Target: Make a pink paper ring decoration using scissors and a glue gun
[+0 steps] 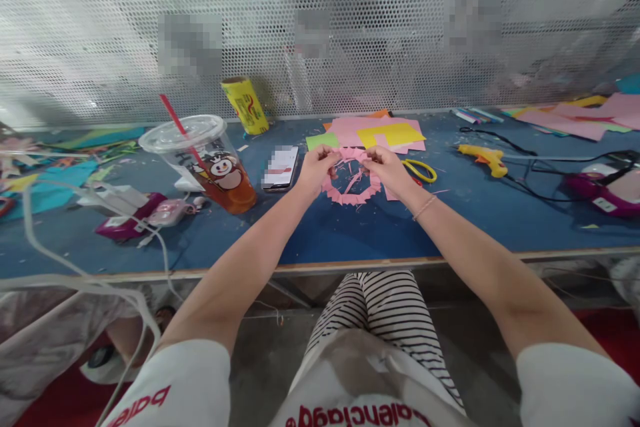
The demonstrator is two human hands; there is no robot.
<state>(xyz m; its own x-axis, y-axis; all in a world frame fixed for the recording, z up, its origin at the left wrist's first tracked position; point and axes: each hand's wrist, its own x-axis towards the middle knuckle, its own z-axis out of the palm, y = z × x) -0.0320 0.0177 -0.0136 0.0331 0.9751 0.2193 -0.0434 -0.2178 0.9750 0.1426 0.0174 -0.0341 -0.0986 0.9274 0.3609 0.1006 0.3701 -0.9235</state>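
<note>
A ring of folded pink paper (353,199) with a jagged, toothed edge is held just over the blue table. My left hand (320,165) pinches its upper left side, and my right hand (384,167) pinches the upper right. Thin pink paper scraps (354,180) show through the middle of the ring. Close to my right hand lie yellow-handled scissors (421,171), their blades partly hidden. Behind both hands are pink paper sheets (350,128) with a yellow sheet (393,136) on top. A phone (281,168) with a lit screen lies left of my left hand.
Left of the phone, a lidded plastic cup (220,173) holds brown drink and a red straw. A yellow canister (246,105) leans behind it. White cables (75,260) cross the left side. On the right are a yellow glue gun (483,159) and a purple power strip (607,197).
</note>
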